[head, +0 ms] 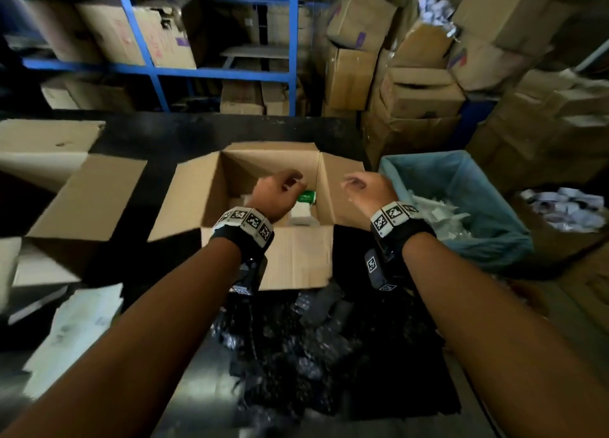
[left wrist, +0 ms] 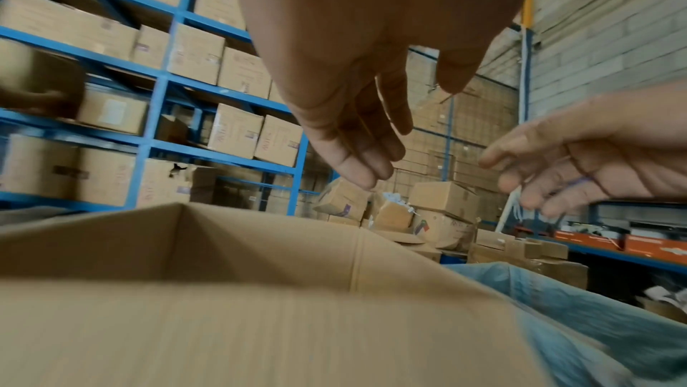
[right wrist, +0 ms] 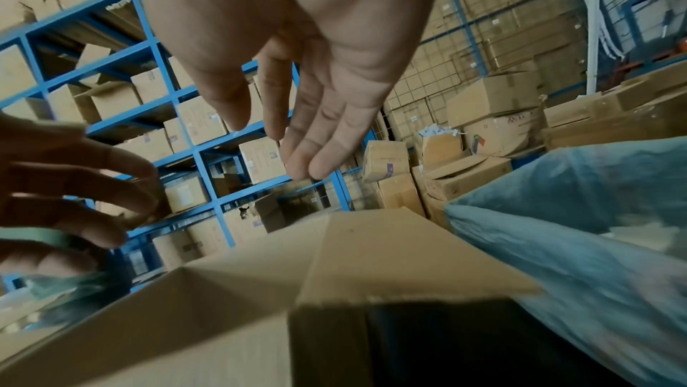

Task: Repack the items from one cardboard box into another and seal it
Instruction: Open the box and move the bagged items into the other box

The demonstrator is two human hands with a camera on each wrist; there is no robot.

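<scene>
Apparently empty left hand [head: 276,195] over box [head: 293,256] | green-capped item [head: 307,196] beneath

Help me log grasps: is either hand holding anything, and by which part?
Nothing is held. The left hand and the right hand both hang open at the cardboard box; the green-capped item lies inside it, ungripped.

The contents of the open cardboard box [head: 273,160] are largely covered by the left hand [head: 276,195]; only part of a green-topped item [head: 307,196] and pale packs are seen, too blurred to be identified. In the right wrist view, a greenish object [right wrist: 35,236] at the left edge is cut off and smeared. Printing on shelved cartons [left wrist: 238,129] cannot be read.
</scene>
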